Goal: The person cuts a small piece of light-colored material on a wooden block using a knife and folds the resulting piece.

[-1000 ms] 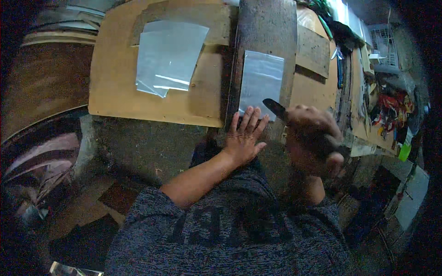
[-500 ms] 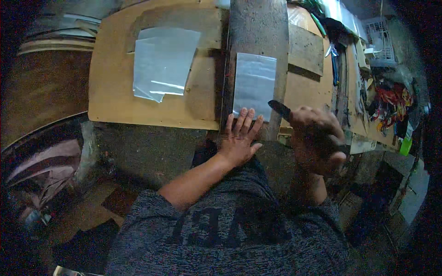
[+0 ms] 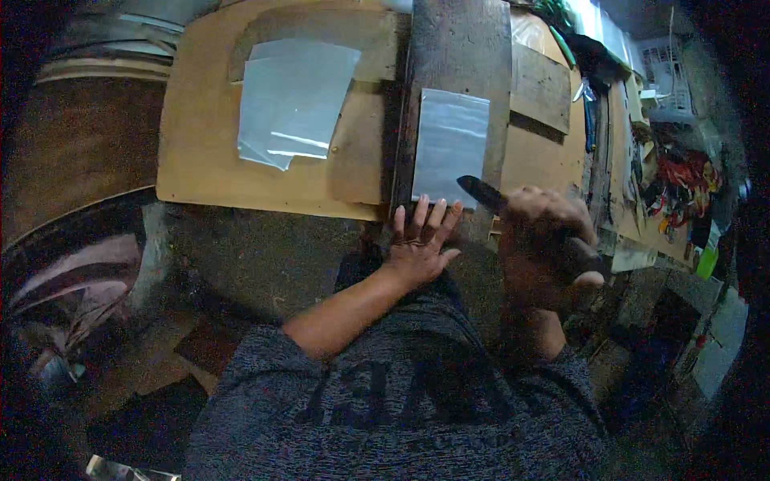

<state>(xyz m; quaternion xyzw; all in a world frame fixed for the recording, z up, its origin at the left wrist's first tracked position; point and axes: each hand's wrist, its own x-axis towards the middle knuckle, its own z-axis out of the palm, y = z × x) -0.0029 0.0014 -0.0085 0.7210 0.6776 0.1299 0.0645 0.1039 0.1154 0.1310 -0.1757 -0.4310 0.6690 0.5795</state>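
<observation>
Clear plastic forms the one sheet (image 3: 451, 140) lying lengthwise on the dark wooden plank (image 3: 461, 48), its near edge close to the plank's near end. The left hand (image 3: 417, 255) lies palm down, its forearm slanting in from the near left; its four fingers (image 3: 435, 218) are straight and spread, thumb out to the right, tips at the sheet's near edge, gripping nothing. The right hand (image 3: 549, 216) is closed around the handle of one knife (image 3: 480, 191), whose dark blade points to the far left over the sheet's near right corner; whether it touches, I cannot tell. Past the sheet's far edge the plank runs on. Left of the plank, a strip of tan bench (image 3: 188, 152) separates it from a stack (image 3: 297, 100) of at least two sheets, set in from the bench's near edge. One flat board (image 3: 541, 92) sits right of the plank.
</observation>
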